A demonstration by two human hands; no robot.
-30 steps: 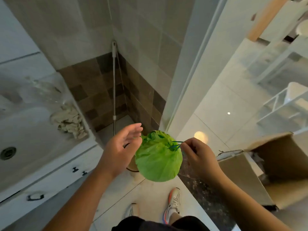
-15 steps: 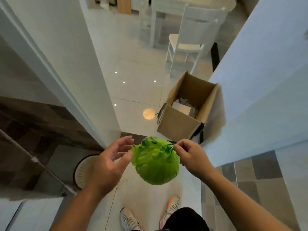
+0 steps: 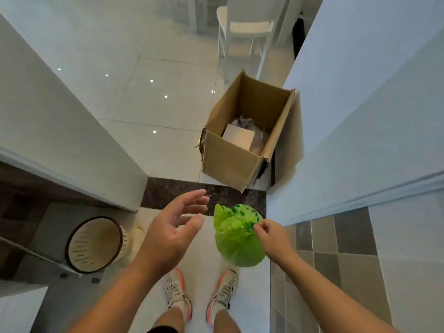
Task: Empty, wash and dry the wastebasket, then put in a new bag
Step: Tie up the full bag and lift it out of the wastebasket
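A tied-up bright green trash bag (image 3: pixel 236 241) hangs in the air above my feet. My right hand (image 3: pixel 270 236) pinches its gathered top. My left hand (image 3: pixel 171 230) hovers open just left of the bag, fingers spread, touching nothing. The cream wastebasket (image 3: pixel 95 243) with a dark rim stands on the floor at the lower left; it looks empty, with no bag in it.
An open cardboard box (image 3: pixel 240 150) holding paper and wrapping sits on the floor ahead, against the white wall on the right. A dark stone threshold (image 3: pixel 168 192) crosses the doorway. A white chair (image 3: pixel 245 32) stands farther back. A metal pole (image 3: pixel 36 257) leans at the left.
My view has turned from the sink and shower corner to the doorway. The box is now straight ahead and closer. My left hand has drifted away from the bag.
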